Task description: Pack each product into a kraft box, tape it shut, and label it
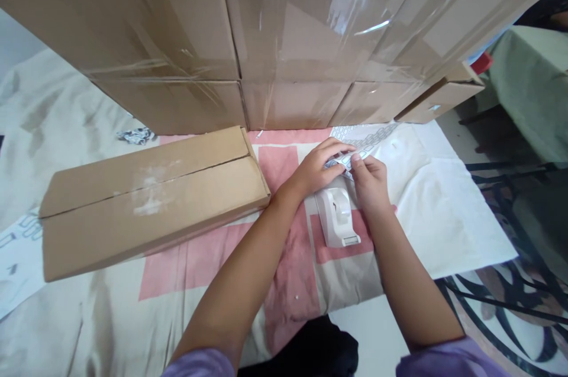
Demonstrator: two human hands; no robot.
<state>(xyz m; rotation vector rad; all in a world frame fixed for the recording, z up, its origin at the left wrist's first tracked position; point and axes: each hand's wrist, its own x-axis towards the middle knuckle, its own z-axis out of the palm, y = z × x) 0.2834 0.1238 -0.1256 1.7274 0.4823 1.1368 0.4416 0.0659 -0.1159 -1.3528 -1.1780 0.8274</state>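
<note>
Both hands meet over a white paper (373, 139) with a printed pattern of linked outlines. My left hand (320, 165) bends its fingers round the paper's near left part. From the right, my right hand (369, 179) pinches the same paper between thumb and fingers. Just below the hands, a white tape dispenser (336, 217) rests on the pink and cream cloth. A long closed cardboard box (155, 199) lies flat to the left of my left forearm, with whitish tape marks across its middle seam.
Stacked, taped cardboard boxes (293, 39) form a wall behind the hands. Crumpled paper (136, 136) lies at their left foot, and a patterned sheet (20, 264) at the far left. A green-covered table (532, 81) stands at the right, above dark metal bars.
</note>
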